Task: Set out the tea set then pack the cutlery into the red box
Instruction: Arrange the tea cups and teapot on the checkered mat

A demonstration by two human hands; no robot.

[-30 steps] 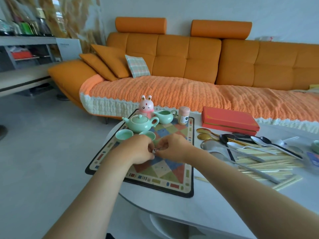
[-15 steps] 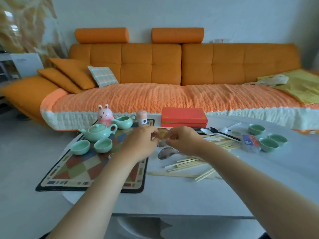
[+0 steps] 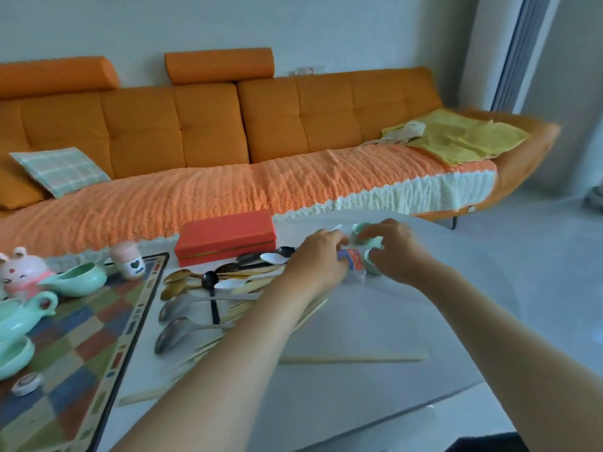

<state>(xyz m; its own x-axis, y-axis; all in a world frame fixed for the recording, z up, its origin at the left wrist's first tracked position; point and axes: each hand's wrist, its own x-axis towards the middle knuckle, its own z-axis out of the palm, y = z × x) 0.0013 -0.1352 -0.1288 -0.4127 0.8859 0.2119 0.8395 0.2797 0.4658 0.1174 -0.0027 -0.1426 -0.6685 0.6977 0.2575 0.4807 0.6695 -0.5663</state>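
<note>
While the right hand (image 3: 396,252) curls round the far cups (image 3: 360,228), seemingly pinching one, the left hand (image 3: 318,259) lies against a carton (image 3: 354,262), grip hidden. Tea-setting looks to be in hand; next, carry cups leftward to the mat (image 3: 81,347). Two cups show here, perhaps three; one teapot (image 3: 19,318), one pitcher (image 3: 80,278); roughly ten spoons (image 3: 176,334); one shut red box (image 3: 228,238) behind them.

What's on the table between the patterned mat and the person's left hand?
Head view: spoons and pale chopsticks lie between the mat and the left hand.
</note>
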